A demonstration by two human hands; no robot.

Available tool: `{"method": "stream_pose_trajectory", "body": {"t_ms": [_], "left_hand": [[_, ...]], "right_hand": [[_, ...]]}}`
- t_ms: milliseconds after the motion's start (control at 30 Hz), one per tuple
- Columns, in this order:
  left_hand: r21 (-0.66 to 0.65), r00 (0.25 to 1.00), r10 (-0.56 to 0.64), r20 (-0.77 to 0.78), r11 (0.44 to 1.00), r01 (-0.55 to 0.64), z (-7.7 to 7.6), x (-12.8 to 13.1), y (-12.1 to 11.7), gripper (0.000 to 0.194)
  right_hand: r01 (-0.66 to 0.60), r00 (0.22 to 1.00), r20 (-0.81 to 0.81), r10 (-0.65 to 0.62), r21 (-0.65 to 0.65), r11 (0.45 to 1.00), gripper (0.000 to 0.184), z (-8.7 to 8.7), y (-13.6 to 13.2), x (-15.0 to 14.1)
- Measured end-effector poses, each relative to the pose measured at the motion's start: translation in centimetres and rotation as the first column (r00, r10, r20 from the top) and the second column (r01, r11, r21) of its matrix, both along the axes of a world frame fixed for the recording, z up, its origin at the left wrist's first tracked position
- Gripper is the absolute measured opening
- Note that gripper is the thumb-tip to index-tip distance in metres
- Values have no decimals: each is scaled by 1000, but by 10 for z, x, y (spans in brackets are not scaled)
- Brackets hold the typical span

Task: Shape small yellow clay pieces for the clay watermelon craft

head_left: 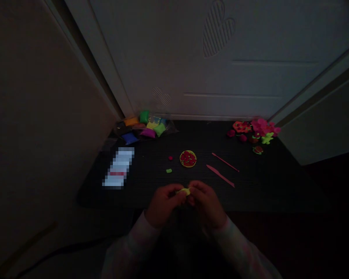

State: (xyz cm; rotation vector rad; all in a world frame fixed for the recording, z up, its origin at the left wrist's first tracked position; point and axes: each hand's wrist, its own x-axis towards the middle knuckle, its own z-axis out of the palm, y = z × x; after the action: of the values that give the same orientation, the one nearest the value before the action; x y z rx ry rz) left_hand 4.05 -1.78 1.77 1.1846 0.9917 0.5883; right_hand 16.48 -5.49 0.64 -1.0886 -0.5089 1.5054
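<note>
Close to the front edge of the dark table, my left hand (164, 202) and my right hand (207, 201) meet. Both pinch one small piece of yellow modelling clay (185, 191), partly hidden by the fingers. Just beyond them lies a round clay pizza (188, 159) with a yellow rim and red and green topping. To its left rest a small red clay ball (170, 158) and a light green clay lump (169, 171). On the right, a pink plastic clay knife (220, 176) and a thin pink modelling stick (225, 162) lie slantwise.
A clear bag of coloured clay packets (147, 133) is at the back left. In front of it lies a blurred bright screen (119, 168). Several finished clay figures (261, 128) cluster at the back right, near a small clay burger (258, 150). A white panel (168, 46) stands behind the table (258, 186).
</note>
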Motion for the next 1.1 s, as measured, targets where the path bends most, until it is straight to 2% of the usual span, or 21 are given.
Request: {"method": "stream_pose_trajectory", "body": {"t_ms": [100, 200, 433, 533, 600, 667, 700, 833, 967, 1033, 1100], "left_hand": [[-111, 989, 93, 119, 991, -80, -7, 3, -1, 17], [-177, 977, 145, 159, 977, -116, -13, 3, -1, 19], [-168, 978, 185, 93, 971, -168, -18, -7, 6, 19], [-33, 981, 187, -46, 982, -188, -17, -18, 15, 22], [198, 957, 211, -201, 965, -171, -15, -25, 26, 26], [475, 892, 303, -334, 872, -119, -14, -30, 40, 27], [549, 868, 348, -353, 829, -110, -14, -32, 47, 26], [659, 845, 387, -370, 751, -55, -22, -31, 72, 16], [701, 828, 435, -352, 709, -74, -32, -30, 81, 21], [711, 831, 454, -320, 695, -106, -31, -31, 80, 24], [722, 827, 488, -278, 674, -156, -23, -29, 74, 31]], "right_hand": [[36, 982, -184, -44, -49, 998, 22, -2, 0, -3], [52, 951, -300, -75, -84, 995, 22, -3, -1, -2], [170, 909, -365, -201, -116, 979, 24, -6, 0, 8], [209, 914, -329, -236, -113, 971, 25, -6, 1, 15], [215, 924, -300, -238, -108, 971, 25, -4, 0, 18], [206, 934, -277, -227, -103, 973, 27, -2, 0, 19], [198, 939, -268, -218, -99, 975, 27, -1, 0, 19], [186, 953, -229, -197, -71, 980, 30, 0, 1, 20], [222, 961, -161, -224, -31, 975, 32, -2, 4, 24], [230, 966, -117, -232, -31, 973, 29, -1, 5, 26], [224, 971, -81, -226, -34, 974, 30, 4, 4, 27]]}}
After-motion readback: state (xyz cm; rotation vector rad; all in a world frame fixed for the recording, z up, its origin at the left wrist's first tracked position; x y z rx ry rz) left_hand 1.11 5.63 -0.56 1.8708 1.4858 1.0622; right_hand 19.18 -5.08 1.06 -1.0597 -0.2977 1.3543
